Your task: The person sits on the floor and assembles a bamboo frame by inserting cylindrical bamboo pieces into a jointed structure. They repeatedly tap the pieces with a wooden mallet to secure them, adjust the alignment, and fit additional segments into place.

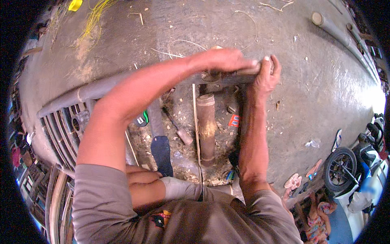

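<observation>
Both my hands meet at the right end of a long bamboo pole [91,91] lying across in front of me. My left hand [227,61] is closed over the pole and blurred, its fingers pointing right; what it pinches is hidden. My right hand [266,77] curls its fingers round the pole's end, close to my left fingertips. Pale thin strips [187,42] curve out beside the left hand. Below lies a short upright-pointing bamboo piece [206,110] with a scraped, fibrous middle. Left of it rests a tool [185,136] with a wooden handle and dark shaft.
A green-and-black tape measure [143,118], an orange packet [234,120] and shavings lie nearby. At left is a slatted bamboo frame [61,130]. Yellow strings [95,18] lie far left, bamboo poles [341,34] far right. A motorcycle wheel [340,168], sandals [292,181] and a person [319,223] are lower right.
</observation>
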{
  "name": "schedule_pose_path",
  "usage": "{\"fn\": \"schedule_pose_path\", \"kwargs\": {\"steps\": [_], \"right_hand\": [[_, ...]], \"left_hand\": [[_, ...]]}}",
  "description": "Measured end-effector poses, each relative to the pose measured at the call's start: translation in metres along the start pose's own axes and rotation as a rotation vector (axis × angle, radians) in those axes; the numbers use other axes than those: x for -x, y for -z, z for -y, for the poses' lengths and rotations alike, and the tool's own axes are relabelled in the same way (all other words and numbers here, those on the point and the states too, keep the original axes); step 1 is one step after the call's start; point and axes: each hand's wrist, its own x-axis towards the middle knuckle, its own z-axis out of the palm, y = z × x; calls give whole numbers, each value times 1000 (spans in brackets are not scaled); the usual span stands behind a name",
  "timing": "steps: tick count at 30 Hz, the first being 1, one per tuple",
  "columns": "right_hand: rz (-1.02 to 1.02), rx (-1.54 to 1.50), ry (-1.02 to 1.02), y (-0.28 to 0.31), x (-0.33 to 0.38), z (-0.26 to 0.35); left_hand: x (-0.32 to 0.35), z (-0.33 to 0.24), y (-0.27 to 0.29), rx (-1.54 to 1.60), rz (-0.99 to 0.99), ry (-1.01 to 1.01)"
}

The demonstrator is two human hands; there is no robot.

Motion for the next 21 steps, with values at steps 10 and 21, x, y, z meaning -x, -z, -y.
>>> {"fn": "schedule_pose_path", "kwargs": {"steps": [10, 21], "right_hand": [[695, 332, -200, 31, 86, 1], [288, -175, -551, -14, 206, -45]], "left_hand": [[47, -24, 34, -109, -529, -518], [61, 124, -69, -235, -410, 23]]}}
